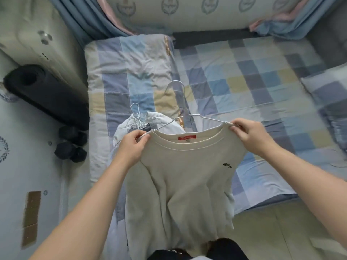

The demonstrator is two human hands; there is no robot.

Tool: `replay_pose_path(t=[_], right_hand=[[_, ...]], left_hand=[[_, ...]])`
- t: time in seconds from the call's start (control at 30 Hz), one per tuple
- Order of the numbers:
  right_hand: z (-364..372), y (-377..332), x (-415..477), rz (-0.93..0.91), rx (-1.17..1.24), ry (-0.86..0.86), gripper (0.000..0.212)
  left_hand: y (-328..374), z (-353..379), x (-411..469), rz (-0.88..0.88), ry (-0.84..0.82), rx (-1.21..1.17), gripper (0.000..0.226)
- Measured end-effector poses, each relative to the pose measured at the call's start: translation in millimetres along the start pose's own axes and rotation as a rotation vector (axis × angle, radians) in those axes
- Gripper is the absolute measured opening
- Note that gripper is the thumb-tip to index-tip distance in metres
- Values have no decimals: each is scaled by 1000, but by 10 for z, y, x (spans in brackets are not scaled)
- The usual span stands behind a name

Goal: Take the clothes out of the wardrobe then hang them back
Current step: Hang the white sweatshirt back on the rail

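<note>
Bare forearms [88, 207], dark lower garment [225, 249]

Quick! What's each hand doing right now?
Left hand: closed, pinching the shirt shoulder at the hanger end.
Right hand: closed, pinching the shirt's other shoulder at the hanger.

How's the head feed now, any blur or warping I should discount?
Head view: the sweatshirt, left hand and right hand read sharp; the hanger shows a ghosted hook; the bed smears toward the right edge; wide-angle bending curves the borders; soft light, no glare.
</note>
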State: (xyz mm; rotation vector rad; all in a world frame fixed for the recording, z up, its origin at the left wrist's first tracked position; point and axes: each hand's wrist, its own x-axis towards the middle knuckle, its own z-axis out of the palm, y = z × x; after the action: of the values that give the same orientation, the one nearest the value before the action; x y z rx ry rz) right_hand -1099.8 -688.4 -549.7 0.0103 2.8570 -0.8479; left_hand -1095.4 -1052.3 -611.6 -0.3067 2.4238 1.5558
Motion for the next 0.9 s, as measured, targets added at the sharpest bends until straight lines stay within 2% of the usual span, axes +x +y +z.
replay_pose_path(t=[0.2, 0.43, 0.6, 0.73, 0.9], right_hand=[[-670, 308, -1198, 126, 156, 267, 8], [-1395, 1098, -2608, 251, 213, 506, 12], [-1887, 1703, -3715, 320, 227, 755, 11], [-2237, 2257, -4630, 413, 202, 880, 9], [-2542, 2913, -5766, 554, 132, 1037, 15]], left_hand=[[808, 499, -450, 154, -105, 28, 12], [1756, 1613, -1054, 405, -221, 159, 11], [2379, 2660, -1736, 560, -316, 179, 11], [2846, 3577, -2371, 662, -390, 195, 10], [3299, 4754, -3126, 774, -559, 171, 10]])
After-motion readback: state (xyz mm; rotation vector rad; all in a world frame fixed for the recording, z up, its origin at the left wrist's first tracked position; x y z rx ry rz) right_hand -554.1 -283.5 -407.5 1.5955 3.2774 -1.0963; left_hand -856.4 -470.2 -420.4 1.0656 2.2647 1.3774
